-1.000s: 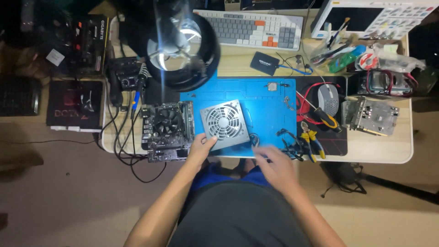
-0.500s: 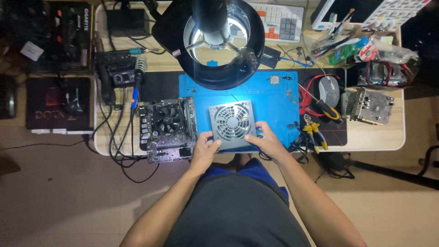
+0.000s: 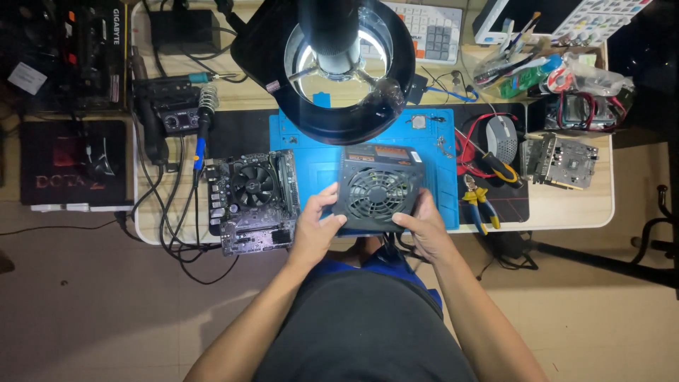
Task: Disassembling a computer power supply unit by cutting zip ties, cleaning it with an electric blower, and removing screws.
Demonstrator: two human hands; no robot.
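Both forearms reach forward from the body and draw toward each other. The left hand (image 3: 316, 228) is cupped, thumb up and fingers curled inward toward the right hand. The right hand (image 3: 423, 225) mirrors it, palm turned in, fingers bent and pressing. The two hands sit level, near each other, with wrists straight and elbows spread wide.

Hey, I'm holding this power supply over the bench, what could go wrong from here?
The power supply is lifted in both hands at the table's near edge; a slipped grip could drop it. Its top sits close under the ring lamp and could knock it. The motherboard lies just left, within swinging range.
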